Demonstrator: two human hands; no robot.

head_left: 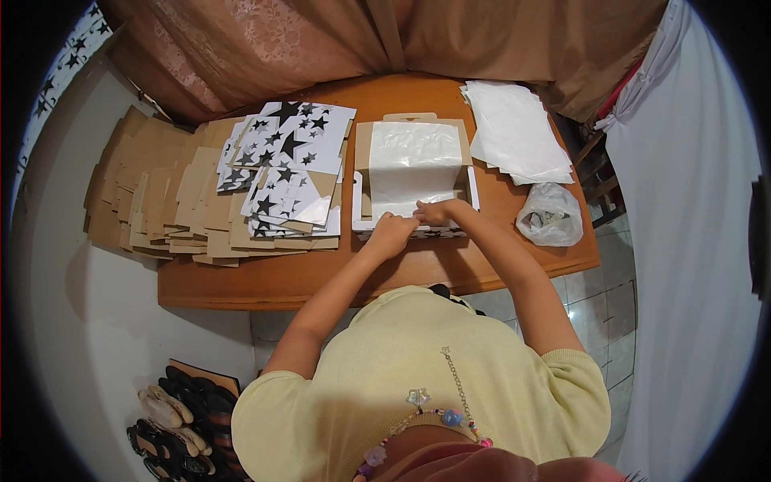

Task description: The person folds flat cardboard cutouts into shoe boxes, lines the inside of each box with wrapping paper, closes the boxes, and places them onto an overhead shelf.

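An open cardboard box (361, 210) with white walls and a star print on its front stands on the table before me. Its brown lid (465, 153) is folded back. A sheet of shiny white paper (414, 157) lies over the lid and runs down into the box. My left hand (392, 234) is closed over the box's front rim, the fingers curled on it. Just right of it, my right hand (444, 212) reaches over the same rim with its fingers bent together; whatever they pinch is too small to make out. The two hands nearly touch.
Overlapping flat brown cardboard pieces (185, 189) and star-printed ones (293, 145) fill the table's left side. White paper sheets (518, 128) lie at the back right, with a clear plastic bag (550, 215) in front of them. Shoes (181, 426) sit on the lower left.
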